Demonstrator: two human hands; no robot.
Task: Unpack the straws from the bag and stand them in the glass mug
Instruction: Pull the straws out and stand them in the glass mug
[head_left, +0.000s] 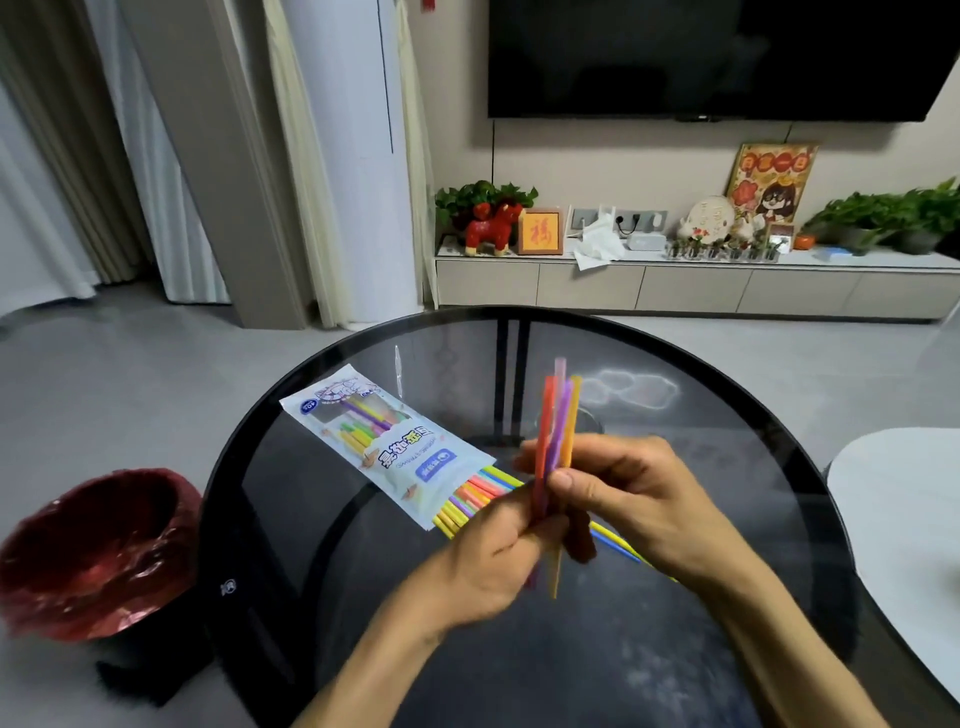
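Both hands, left hand (491, 558) and right hand (631, 501), pinch a few straws (557, 431) upright; next they must go into the glass mug (587, 422) behind.

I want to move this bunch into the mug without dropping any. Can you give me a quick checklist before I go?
1. Bunch gripped: ok, the left hand and right hand both hold it.
2. Bunch upright: ok, roughly vertical.
3. Straw ends level: not ok, the tops sit at uneven heights.
4. Mug located: cannot tell, only a faint glass shape shows behind the bunch.
5. Bag emptied: not ok, many straws still stick out of its open end.
6. Table space near hands: ok.
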